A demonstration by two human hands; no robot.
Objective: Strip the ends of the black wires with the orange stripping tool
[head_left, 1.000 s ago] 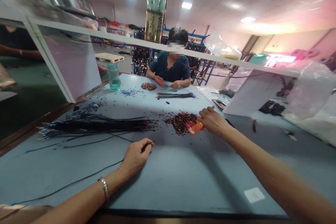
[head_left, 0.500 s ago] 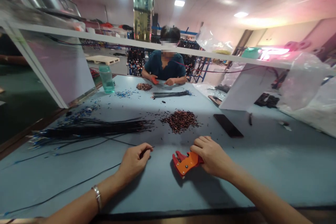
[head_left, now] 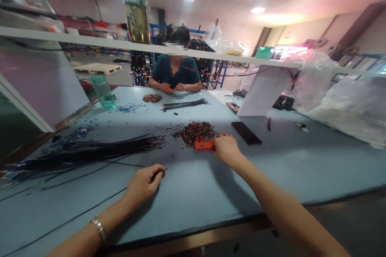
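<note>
Low over the blue-grey table (head_left: 193, 188), my left hand (head_left: 146, 182) pinches a thin black wire (head_left: 87, 209), whose short end sticks out past the fingertips. My right hand (head_left: 227, 148) is closed round an orange and red wire stripper (head_left: 204, 144), its jaws pointing left. The tool's head is at the near edge of a pile of small copper-and-black pieces (head_left: 196, 130). To the left lies a long bundle of black wires (head_left: 96, 150) with blue ends at its far left.
A black phone (head_left: 246, 133) lies right of the pile. Across the table a person (head_left: 175, 72) works near a smaller wire bundle (head_left: 183, 105). A teal bottle (head_left: 104, 92) stands at the back left. A white shelf (head_left: 193, 52) spans above, with plastic bags (head_left: 346, 104) at right.
My right hand has moved the wire stripper forward, away from me, to the pile's edge. My left hand still holds the wire. The whole view has shifted to the right.
</note>
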